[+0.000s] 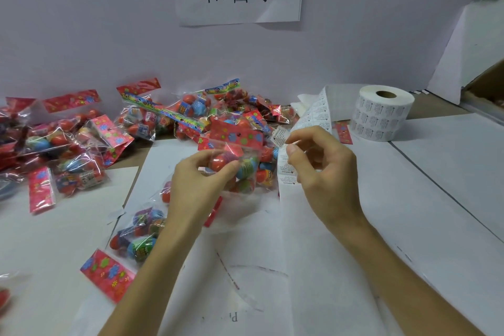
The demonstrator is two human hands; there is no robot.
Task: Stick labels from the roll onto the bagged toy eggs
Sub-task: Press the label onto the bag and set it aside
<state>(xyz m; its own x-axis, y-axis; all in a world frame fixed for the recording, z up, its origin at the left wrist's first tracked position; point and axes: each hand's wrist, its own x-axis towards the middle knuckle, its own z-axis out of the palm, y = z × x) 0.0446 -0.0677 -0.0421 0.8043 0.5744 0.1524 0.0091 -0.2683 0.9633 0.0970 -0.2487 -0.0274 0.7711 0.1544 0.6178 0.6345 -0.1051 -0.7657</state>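
A pile of bagged toy eggs [71, 142] lies at the left of the bench [450, 172], against the wall, and a spare bag [139, 234] lies flat beside the left forearm. The left hand [199, 180] holds one bag [245, 169] up off the bench, its fingers curled round the eggs and the red header card uppermost. Just to the right, the right hand [324, 166] pinches a single label [279, 136] between thumb and forefinger, with the other fingers loosely curled. The label sits beside the bag's upper corner, and whether it touches cannot be told. The strip [316, 112] trails back to the roll [381, 114] at the rear right. The film looks slack and crinkled with nothing firm behind it, so the label may land creased or crooked. Its free sticky edge could also fold over or cling to the fingers.
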